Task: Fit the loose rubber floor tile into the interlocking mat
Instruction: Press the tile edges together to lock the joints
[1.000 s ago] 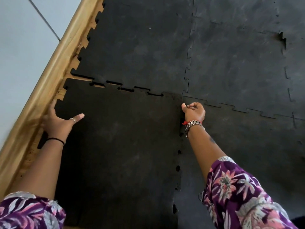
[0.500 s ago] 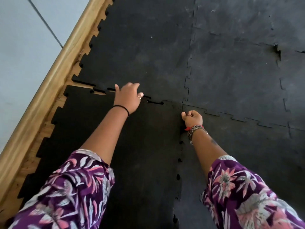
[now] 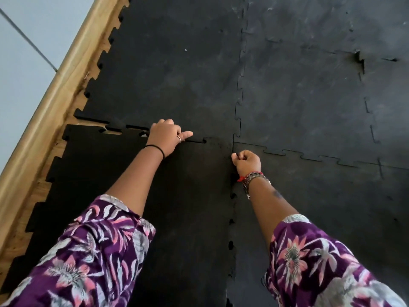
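Since a second ago, the left hand [image 3: 166, 138] has come off the loose tile's left edge by the wooden skirting [image 3: 55, 85] and now lies on the far seam, knuckles up, fingers curled over the joint and thumb stretched right along it. Over the same second the right hand [image 3: 246, 161] has barely shifted; it is a closed fist at the tile's far right corner, pressing down, and I cannot tell whether it pinches anything.

The loose tile [image 3: 177, 218] lies near and left, bounded by the mat [image 3: 298, 96] on its far and right sides. At the corner under the fist the teeth look seated. Left of the left hand, the far seam still gapes, with bare wooden floor [image 3: 112, 131] showing between unmated tabs. Along the right seam, small dark holes run toward the near edge, so that joint seems only partly closed.

Judging by its thickness and flat lie, the tile is probably dense, heavy rubber: stiff enough to hold its shape, yet yielding at the tabs. It likely grips the floor rather than slides. Taking it at the edges and pressing right over each tooth, working outward from the seated corner, should suit it best.
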